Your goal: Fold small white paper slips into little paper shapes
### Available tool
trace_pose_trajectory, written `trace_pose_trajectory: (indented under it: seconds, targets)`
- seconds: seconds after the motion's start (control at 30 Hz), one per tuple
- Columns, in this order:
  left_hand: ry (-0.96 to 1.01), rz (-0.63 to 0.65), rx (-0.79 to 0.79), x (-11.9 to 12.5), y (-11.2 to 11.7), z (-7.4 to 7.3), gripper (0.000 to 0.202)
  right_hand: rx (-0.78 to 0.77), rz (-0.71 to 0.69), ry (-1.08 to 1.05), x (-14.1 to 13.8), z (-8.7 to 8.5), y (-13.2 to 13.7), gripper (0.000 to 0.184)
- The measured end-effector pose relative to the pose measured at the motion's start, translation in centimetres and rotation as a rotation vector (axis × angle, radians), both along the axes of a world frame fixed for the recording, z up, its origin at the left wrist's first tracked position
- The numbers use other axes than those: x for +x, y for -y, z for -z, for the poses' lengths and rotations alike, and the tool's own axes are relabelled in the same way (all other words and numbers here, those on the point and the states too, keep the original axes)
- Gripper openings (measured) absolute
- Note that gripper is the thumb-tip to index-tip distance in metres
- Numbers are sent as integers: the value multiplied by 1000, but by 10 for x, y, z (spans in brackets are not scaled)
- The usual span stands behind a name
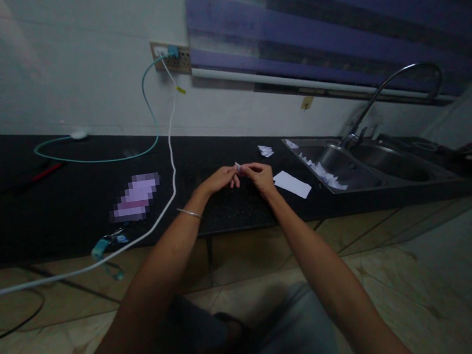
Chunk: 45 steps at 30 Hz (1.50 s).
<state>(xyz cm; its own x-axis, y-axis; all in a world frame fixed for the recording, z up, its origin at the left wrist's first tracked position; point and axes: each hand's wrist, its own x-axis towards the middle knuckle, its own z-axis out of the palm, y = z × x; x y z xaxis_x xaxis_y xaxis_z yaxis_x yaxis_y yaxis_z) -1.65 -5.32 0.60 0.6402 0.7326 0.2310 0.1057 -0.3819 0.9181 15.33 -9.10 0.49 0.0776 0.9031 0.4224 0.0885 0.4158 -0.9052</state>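
Note:
Both hands meet above the dark countertop point(232, 212), pinching one small folded piece of white paper point(238, 166) between them. My left hand point(222, 180) grips it from the left, a metal bangle on that wrist. From the right, my right hand point(261, 176) closes thumb and fingers on the same piece; most of it is hidden by the fingertips. Close to my right hand lies a flat stack of white paper strips point(292, 184). Just behind sits a small cluster of folded white papers point(265, 150).
More folded papers point(326, 175) line the left rim of the metal sink point(373, 184), under a curved faucet point(382, 89). A white cable point(173, 174) runs from the wall socket point(170, 57) across the counter and over its front edge. Left are a blurred-out rectangle point(137, 196) and keys with a teal strap point(100, 247).

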Motion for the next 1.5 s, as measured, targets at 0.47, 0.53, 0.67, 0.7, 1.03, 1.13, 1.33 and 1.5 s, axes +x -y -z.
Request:
trace_pose_trajectory:
  seconds: [0.47,0.53,0.67,0.7,1.03,1.13,1.33,1.5]
  targets:
    - [-20,-81,16,-2,4,-5,51,35,-90,195,-5,-6,6,32]
    - [-20,-82,9,-1,5,-5,54,26,-108,184,-6,-7,6,32]
    - [-15,-94,3,-1,7,-7,53,8,-117,181,-7,-8,7,32]
    - [-12,-94,-5,-1,8,-8,52,6,-121,181,-7,-8,7,31]
    - [-12,-112,-108,-1,9,-15,63,36,-62,289,-5,-3,3,24]
    - [-9,-115,-134,-2,7,-16,59,51,-56,318,-5,-2,2,23]
    - [10,-75,-212,-4,9,-20,51,90,59,398,-7,-2,2,18]
    - [17,-72,-192,-4,14,-21,45,156,157,481,-8,0,4,16]
